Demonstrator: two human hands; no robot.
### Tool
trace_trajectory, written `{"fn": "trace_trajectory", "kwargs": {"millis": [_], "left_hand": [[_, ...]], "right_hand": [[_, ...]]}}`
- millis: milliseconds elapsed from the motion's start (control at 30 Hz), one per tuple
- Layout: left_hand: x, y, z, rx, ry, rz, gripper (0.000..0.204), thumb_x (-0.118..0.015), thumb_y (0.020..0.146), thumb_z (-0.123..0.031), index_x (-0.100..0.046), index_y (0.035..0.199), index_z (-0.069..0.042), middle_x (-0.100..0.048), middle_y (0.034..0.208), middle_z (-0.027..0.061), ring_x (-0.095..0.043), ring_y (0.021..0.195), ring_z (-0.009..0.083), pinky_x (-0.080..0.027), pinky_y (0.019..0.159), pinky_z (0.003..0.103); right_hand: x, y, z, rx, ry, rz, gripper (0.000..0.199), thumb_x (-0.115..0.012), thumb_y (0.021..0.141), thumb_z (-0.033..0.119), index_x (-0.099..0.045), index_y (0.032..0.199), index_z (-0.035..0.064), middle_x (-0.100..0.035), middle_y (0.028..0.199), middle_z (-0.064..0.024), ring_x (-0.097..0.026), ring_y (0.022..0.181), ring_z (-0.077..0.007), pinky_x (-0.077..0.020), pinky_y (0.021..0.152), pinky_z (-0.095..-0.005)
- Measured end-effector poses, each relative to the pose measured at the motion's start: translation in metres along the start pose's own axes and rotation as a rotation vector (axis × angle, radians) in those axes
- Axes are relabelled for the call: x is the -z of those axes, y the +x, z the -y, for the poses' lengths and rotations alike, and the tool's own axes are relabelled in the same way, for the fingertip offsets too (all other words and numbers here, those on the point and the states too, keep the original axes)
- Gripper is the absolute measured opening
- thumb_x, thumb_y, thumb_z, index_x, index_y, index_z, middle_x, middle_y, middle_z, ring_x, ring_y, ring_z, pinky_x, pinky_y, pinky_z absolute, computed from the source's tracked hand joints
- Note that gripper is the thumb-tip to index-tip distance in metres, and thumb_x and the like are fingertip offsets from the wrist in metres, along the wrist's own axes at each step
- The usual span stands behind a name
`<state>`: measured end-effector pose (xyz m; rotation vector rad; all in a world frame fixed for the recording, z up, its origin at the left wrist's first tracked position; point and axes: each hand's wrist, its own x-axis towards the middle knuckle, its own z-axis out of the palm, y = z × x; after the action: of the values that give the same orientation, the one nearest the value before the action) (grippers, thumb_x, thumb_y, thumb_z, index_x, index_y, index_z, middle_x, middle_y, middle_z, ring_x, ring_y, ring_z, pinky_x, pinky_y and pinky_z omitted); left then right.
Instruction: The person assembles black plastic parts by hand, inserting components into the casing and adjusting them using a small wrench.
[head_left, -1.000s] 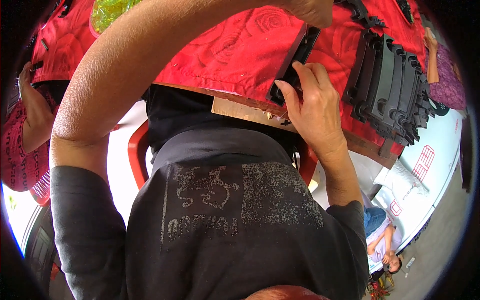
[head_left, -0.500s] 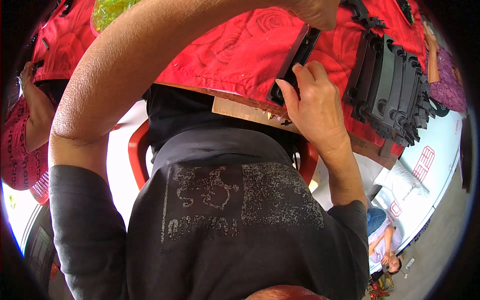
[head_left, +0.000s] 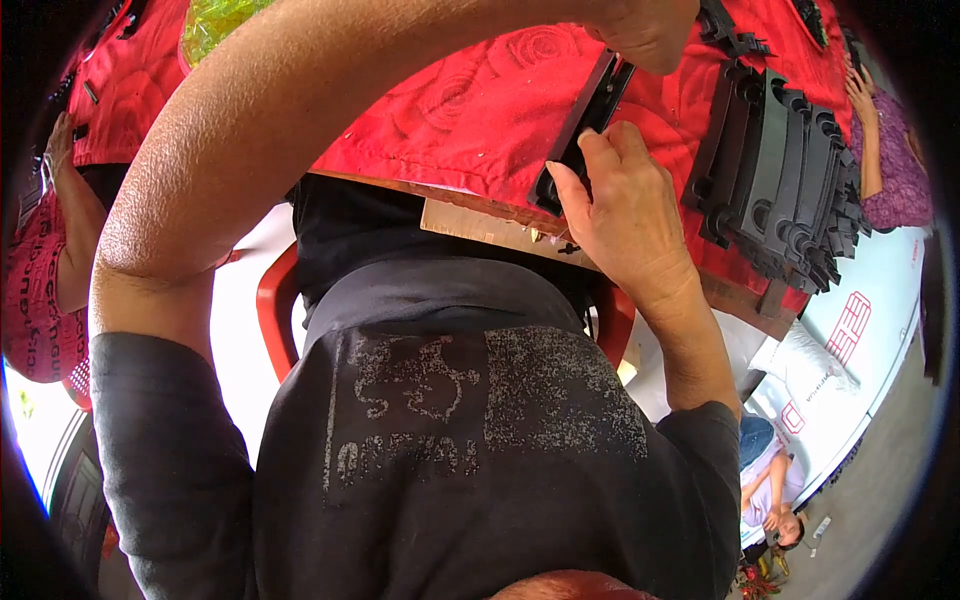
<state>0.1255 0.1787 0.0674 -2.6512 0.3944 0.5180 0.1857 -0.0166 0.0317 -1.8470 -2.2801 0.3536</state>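
A long, narrow black plastic piece (head_left: 597, 98) with a channel along it lies aslant over the red cloth at the table's front edge. My right hand (head_left: 632, 205) grips its near end, thumb on the left side and fingers bent over the top. At the piece's far end is my left hand (head_left: 655, 38), the arm reaching across from the left. That hand's fingers are hidden behind the hand and cut by the upper edge of the picture. To the right, several similar dark curved plastic pieces (head_left: 770, 165) stand side by side in a row.
Red patterned cloth (head_left: 440, 110) covers the wooden-edged table. A container of yellow-green bits (head_left: 215, 25) stands at the far left; more black parts (head_left: 730, 35) lie at the far right. Other people sit on both sides, one's hand (head_left: 862, 95) at the right table edge.
My left hand has shifted a little right and nearer. The near end of the black piece has moved slightly left and nearer, my right hand still on it. The neighbours' arms have moved.
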Motion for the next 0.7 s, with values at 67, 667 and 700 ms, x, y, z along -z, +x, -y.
{"fn": "trace_trajectory", "kwargs": {"millis": [67,667,700], "left_hand": [[0.004,-0.002,-0.002,0.136,-0.32,-0.024,0.013,-0.065,0.08,-0.011,-0.076,0.075,-0.007,-0.069,0.071,0.009,-0.063,0.061,0.0287,-0.047,0.056,0.042],[0.023,0.0,-0.026,0.539,-0.899,-0.142,0.025,-0.073,0.079,-0.025,-0.078,0.091,-0.004,-0.075,0.097,0.0168,-0.073,0.087,0.0311,-0.056,0.07,0.043],[0.024,-0.002,-0.024,0.539,-0.899,-0.142,0.025,-0.073,0.079,-0.025,-0.078,0.091,-0.004,-0.075,0.097,0.0168,-0.073,0.087,0.0311,-0.056,0.07,0.043]], "right_hand": [[-0.002,-0.001,-0.002,0.001,0.019,-0.013,0.028,-0.07,0.089,0.02,-0.057,0.093,-0.0039,-0.054,0.092,-0.0215,-0.065,0.075,-0.0379,-0.0561,0.065,-0.043],[-0.008,-0.003,-0.006,0.005,0.005,-0.034,0.027,-0.07,0.088,0.02,-0.054,0.091,-0.0017,-0.054,0.092,-0.0212,-0.063,0.078,-0.0378,-0.0551,0.067,-0.045],[-0.007,-0.003,-0.006,0.005,0.004,-0.034,0.027,-0.07,0.088,0.02,-0.054,0.091,-0.0017,-0.054,0.092,-0.0212,-0.063,0.078,-0.0378,-0.0551,0.067,-0.045]]}}
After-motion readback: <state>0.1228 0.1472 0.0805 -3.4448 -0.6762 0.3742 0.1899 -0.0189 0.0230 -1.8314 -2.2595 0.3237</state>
